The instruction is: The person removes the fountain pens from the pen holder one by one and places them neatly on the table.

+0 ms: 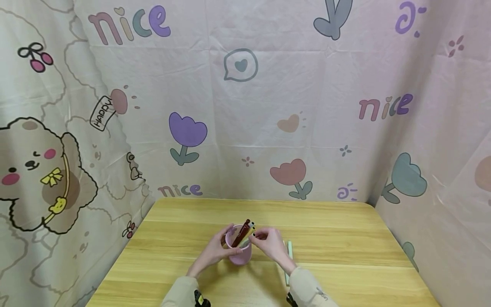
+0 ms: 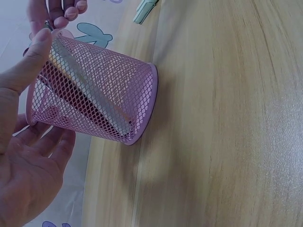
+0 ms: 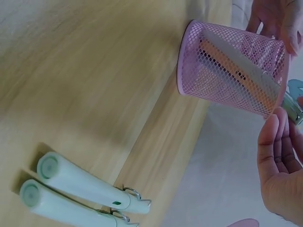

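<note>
A pink mesh pen holder (image 1: 241, 258) stands near the middle of the table, and my left hand (image 1: 215, 250) holds it near the rim, thumb on the near side and fingers round the far side. Inside it lean a dark red pen (image 1: 241, 236), a yellow pen (image 1: 247, 237) and a pale pen, their upper ends showing over the rim. My right hand (image 1: 270, 242) is at the rim's right side, pinching the upper end of a pale green pen (image 3: 292, 109) whose lower part slants down inside the mesh.
Two pale green pens (image 3: 85, 182) with metal clips lie side by side on the wooden table (image 1: 184, 213), right of the holder and partly under my right forearm in the head view. A printed cloth (image 1: 245, 106) hangs behind the table and along both sides.
</note>
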Demonstrator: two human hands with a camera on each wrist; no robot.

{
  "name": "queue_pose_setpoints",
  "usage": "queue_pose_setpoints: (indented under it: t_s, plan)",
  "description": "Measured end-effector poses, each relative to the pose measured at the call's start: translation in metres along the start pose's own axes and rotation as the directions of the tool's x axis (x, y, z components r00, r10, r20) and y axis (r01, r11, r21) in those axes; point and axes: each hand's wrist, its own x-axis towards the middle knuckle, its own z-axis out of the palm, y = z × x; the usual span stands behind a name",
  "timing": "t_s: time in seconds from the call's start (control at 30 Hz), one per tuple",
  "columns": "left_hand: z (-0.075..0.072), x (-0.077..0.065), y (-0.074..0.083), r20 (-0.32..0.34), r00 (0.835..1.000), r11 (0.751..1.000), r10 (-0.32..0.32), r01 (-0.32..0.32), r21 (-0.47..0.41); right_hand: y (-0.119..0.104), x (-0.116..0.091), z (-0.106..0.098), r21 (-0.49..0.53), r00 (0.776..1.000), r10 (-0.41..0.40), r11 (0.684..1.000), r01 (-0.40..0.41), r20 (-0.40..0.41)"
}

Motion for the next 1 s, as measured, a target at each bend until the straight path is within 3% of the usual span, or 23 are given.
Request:
queue_pose_setpoints:
  t_s: [0.33, 0.47, 0.63, 0.83, 1.0]
  plan:
    - [0.000, 0.000, 0.001, -0.005, 1.000, 1.000, -0.003, 0.003, 0.008, -0.005, -0.004, -0.011, 0.158, 0.998, 0.056, 0.986, -0.058, 0.020]
    - [0.000, 0.000, 0.000, -0.002, 1.000, 1.000, 0.005, -0.005, 0.010, -0.007, -0.005, -0.018, 0.257, 0.996, 0.082, 0.963, -0.084, 0.020]
    - [0.000, 0.000, -0.001, -0.008, 1.000, 1.000, -0.001, 0.001, 0.008, -0.004, -0.009, -0.028, 0.353, 0.997, 0.065, 0.933, -0.071, 0.028]
    - [0.001, 0.000, -0.002, -0.024, 1.000, 1.000, -0.004, 0.004, 0.008, 0.002, -0.013, -0.044, 0.382, 0.998, 0.046, 0.922, -0.055, 0.033]
    - [0.001, 0.000, -0.003, -0.027, 1.000, 1.000, 0.006, -0.006, 0.003, 0.009, -0.016, -0.053, 0.450, 1.000, 0.025, 0.893, -0.019, -0.008]
